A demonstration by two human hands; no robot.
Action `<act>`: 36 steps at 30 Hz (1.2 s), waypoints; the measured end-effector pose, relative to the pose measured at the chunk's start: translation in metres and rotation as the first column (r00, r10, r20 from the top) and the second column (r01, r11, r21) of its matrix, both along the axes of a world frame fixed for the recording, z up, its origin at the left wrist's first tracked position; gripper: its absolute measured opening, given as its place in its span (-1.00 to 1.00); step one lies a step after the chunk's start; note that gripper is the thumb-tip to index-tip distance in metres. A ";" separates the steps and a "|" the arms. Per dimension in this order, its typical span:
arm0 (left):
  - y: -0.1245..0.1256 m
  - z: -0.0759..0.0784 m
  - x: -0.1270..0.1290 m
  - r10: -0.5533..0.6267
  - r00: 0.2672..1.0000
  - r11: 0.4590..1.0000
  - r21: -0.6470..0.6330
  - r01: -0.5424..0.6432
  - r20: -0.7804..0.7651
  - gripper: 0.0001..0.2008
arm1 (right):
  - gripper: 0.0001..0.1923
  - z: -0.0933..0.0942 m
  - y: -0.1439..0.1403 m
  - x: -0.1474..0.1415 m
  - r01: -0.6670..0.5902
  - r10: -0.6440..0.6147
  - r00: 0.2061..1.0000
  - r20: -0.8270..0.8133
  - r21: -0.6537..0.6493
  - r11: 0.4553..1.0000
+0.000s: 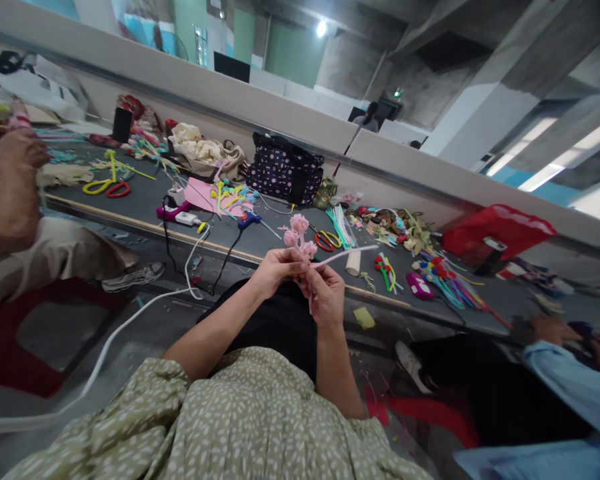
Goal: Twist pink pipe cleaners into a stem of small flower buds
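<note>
My left hand [276, 269] and my right hand [326, 293] meet in front of me, above my lap, at the near edge of a long dark table [280, 230]. Both pinch the stem of a pink pipe-cleaner flower cluster [299, 237] with three fuzzy blooms standing up above my fingers. A loose pale pink pipe cleaner [347, 253] runs from my right hand out to the right. My sleeves are green with white dots.
The table carries scissors [324, 240], glue guns [253, 219], coloured pipe cleaners [450, 283], a dotted bag [285, 170] and a red bag [497, 230]. White cables [130, 320] hang off the edge. One person's arm [13, 190] is at left, another's blue sleeve [570, 373] at right.
</note>
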State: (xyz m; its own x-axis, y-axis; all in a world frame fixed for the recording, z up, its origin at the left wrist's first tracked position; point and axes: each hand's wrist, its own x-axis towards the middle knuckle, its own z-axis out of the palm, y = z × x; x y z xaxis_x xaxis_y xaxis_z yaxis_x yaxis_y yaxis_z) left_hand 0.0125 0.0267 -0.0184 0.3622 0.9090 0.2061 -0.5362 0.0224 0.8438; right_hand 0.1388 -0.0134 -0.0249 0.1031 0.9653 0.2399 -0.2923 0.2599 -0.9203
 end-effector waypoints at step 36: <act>-0.013 0.011 0.013 0.171 0.982 0.985 -0.021 -0.170 0.079 -0.78 | -0.81 -0.002 -0.004 0.004 0.326 -0.516 0.759 0.398 0.455 0.829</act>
State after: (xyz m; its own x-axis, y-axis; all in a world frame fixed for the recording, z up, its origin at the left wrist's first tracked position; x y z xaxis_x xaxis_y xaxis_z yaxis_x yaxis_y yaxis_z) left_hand 0.0255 0.0139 -0.0072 0.1844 0.9591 0.2148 -0.5989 -0.0637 0.7983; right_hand 0.1427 -0.0173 -0.0266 0.2571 0.6952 0.6713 0.3823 0.5648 -0.7314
